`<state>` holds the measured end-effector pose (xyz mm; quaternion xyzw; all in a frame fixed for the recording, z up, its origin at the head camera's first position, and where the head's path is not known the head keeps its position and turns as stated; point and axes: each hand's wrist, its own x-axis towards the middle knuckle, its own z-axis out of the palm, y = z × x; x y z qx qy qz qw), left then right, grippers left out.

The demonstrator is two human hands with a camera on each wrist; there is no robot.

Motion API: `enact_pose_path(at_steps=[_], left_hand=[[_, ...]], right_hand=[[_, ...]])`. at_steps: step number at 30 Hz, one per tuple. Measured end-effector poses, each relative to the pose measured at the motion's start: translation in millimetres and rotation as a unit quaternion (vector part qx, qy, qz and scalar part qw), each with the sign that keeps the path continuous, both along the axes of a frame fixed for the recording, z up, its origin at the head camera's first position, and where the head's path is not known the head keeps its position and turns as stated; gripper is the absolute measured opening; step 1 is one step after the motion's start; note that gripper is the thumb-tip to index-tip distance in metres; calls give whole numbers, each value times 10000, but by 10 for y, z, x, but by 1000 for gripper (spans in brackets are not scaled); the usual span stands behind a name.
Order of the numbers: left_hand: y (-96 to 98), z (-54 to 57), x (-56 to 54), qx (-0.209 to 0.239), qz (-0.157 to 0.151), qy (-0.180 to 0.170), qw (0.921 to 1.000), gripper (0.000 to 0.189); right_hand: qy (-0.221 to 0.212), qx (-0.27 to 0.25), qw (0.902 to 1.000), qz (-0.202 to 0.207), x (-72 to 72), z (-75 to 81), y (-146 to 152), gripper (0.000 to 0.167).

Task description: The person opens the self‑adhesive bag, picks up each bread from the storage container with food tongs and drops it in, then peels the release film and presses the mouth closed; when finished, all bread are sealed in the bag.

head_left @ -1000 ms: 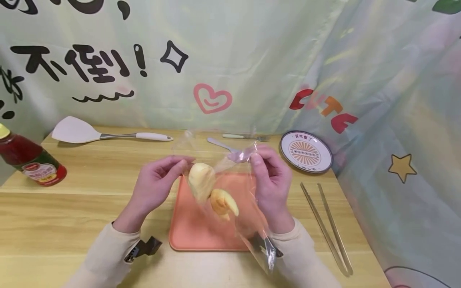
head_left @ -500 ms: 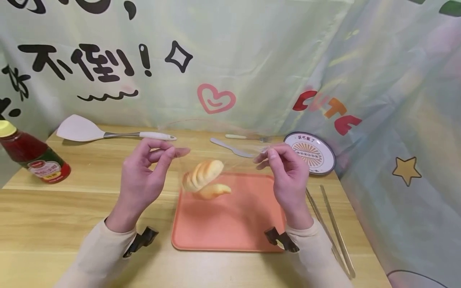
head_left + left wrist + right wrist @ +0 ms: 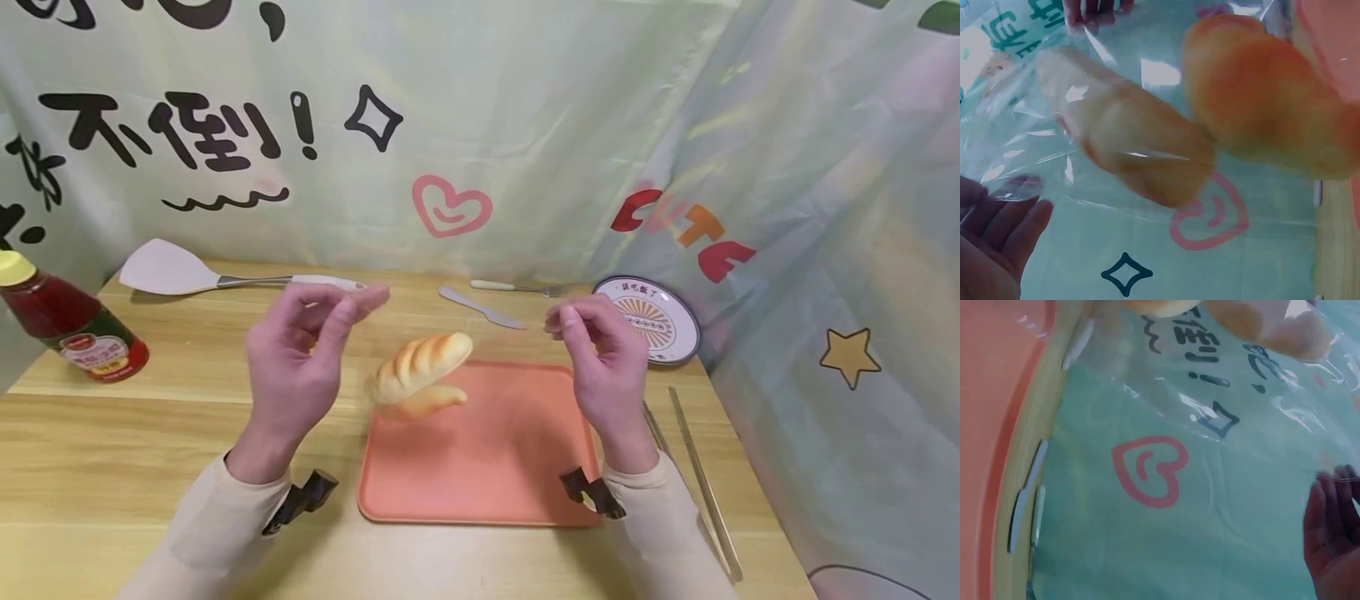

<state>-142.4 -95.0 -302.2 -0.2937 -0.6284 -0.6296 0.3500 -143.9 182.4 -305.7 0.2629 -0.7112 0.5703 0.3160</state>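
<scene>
Between my two hands hangs a clear plastic bag (image 3: 1016,134), barely visible in the head view. Inside it is a scored oblong bread roll (image 3: 420,365), tilted up to the right. Below that lies a second golden bread roll (image 3: 426,403) with a tapering end, partly hidden by the first. My left hand (image 3: 296,354) pinches the bag's edge on the left between thumb and fingers. At the right, my right hand (image 3: 609,367) pinches the opposite edge. Both hands are raised above an orange tray (image 3: 487,479) on the table.
A sauce bottle (image 3: 86,329) stands at left, a white spatula (image 3: 168,268) behind it. Along the back lie a table knife (image 3: 483,309) and a fork (image 3: 517,288). A patterned plate (image 3: 678,329) and metal tongs (image 3: 701,475) are at right. A printed curtain (image 3: 525,125) encloses the table.
My hands have moved apart and slightly up, spreading the bunched bag between them. The rolls have shifted inside the bag, and the scored one now shows its browned stripes.
</scene>
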Motion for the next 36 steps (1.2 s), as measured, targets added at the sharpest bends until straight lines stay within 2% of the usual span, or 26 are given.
enact_pose_path(at_steps=[3, 7, 12, 16, 21, 26, 30, 36], left_hand=[[13, -5, -7, 144, -271, -127, 9994, 12], [15, -6, -18, 340, -402, -238, 9983, 17], [-13, -25, -42, 440, -553, -194, 9973, 15], [-40, -57, -64, 191, -621, -146, 9978, 11], [-62, -89, -81, 298, -998, -322, 9940, 15], [-52, -111, -62, 333, -1168, -554, 9911, 18], [-27, -112, -45, 401, -1365, -626, 9879, 14], [27, -134, -24, 519, -1291, -587, 9885, 13]], right_hand=[[-153, 143, 9998, -1, -1, -21, 4, 14], [-213, 219, 9995, 1, -11, -48, 9, 13], [-190, 245, 9995, 22, -29, -64, 8, 13], [-165, 101, 9998, 58, -30, -71, 13, 14], [-251, -94, 9996, 102, -22, -85, 37, 14], [-400, -317, 9983, 293, -8, -94, 90, 15], [-338, -363, 9982, 325, -3, -90, 127, 16], [-417, -423, 9974, 414, 19, -76, 161, 13]])
